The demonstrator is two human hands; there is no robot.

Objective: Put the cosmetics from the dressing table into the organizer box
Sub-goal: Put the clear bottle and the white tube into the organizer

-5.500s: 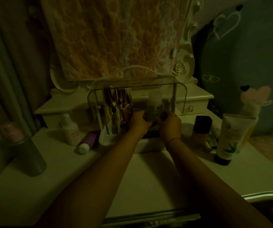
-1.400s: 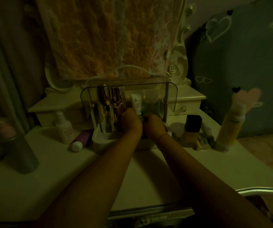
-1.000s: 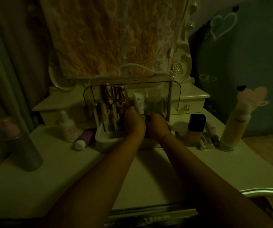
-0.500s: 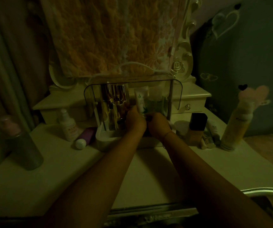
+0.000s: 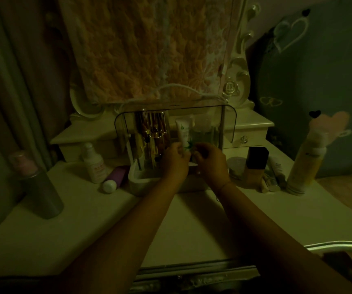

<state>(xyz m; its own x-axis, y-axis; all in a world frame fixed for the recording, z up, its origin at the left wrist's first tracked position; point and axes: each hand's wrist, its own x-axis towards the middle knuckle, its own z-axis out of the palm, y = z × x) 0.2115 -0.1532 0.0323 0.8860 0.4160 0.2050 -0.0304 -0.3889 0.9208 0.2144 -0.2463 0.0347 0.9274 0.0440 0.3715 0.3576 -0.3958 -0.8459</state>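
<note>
**Both hands at the mouth of the organizer box**

Dim room, greenish light. Two bare forearms reach up from the near edge of the dressing table point(image 5: 107, 225) to the organizer box point(image 5: 137, 179), which stands at the table's middle, against the drawer unit point(image 5: 253, 128).

Left hand point(image 5: 174, 164) and right hand point(image 5: 212, 162) meet just in front of the box's open side. Fingers curled inward on both. The left fingertips touch the lower end of a white tube point(image 5: 184, 132) with a green leaf mark; the tube stands upright inside the box, its top well above the hands. Whether either hand truly clamps the tube, cannot tell: the fingers overlap and the light is poor.

Inside the box, left of the tube: gold tubes point(image 5: 153, 134), upright. Right of the tube: a clear bottle point(image 5: 204, 132), partly hidden.

Left of the box, on the table: a purple tube point(image 5: 115, 179) lying down, a small white bottle point(image 5: 93, 164), a grey can point(image 5: 41, 192) further left.

Right of the box: a round jar point(image 5: 236, 166), a dark-capped foundation bottle point(image 5: 255, 166), a yellow bottle point(image 5: 304, 166).

Behind the box: a cloth-draped mirror frame point(image 5: 237, 81).
</note>
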